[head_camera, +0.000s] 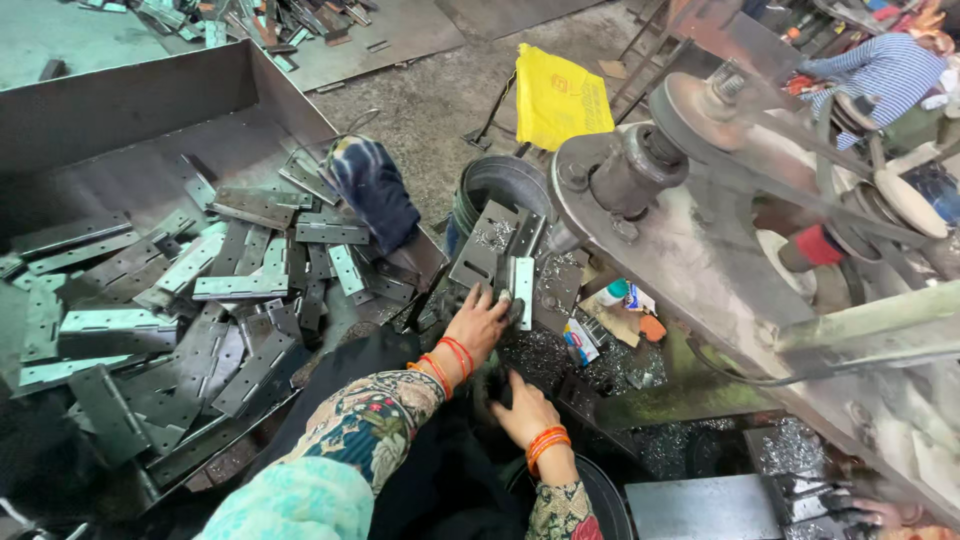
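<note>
Left hand (480, 325) gripping a hinge (521, 285) upright at the machine (700, 260), right hand (522, 408) closed low beside it, grip unclear, hinge-filled tray (120, 110) left, bucket (495, 185) and yellow bag (560, 98) beyond, metal shavings (540, 350) below.

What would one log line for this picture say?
left hand: holds metal hinge upright at machine | right hand: low, grip hidden | tray: piled with hinges

Hinges in tray (240, 288): dozens, uncountable. 1 yellow bag (560, 98). 1 bucket (497, 187). 2 hands (478, 322).
</note>
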